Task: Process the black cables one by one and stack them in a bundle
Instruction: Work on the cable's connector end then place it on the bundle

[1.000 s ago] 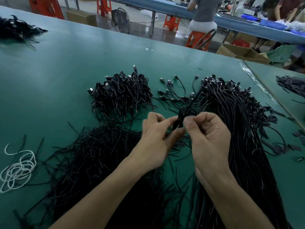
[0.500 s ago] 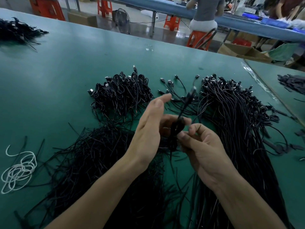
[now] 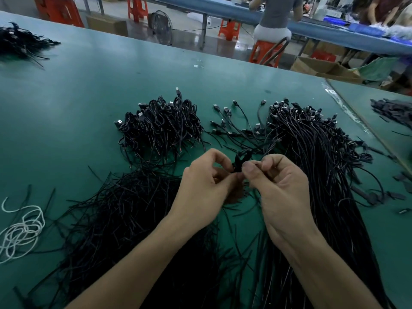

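Both hands, the left hand [image 3: 204, 188] and right hand [image 3: 282, 190], are curled and pinched on one folded black cable [image 3: 242, 160], held between them with its long axis toward twelve o'clock. The stacked bundle [image 3: 158, 128] is seen on the bench [image 3: 78, 97] at eleven o'clock, nearer the left hand.

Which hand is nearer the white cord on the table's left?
Left. Both pinch one black cable: the left hand lies right of the white cord, the right hand even farther right.
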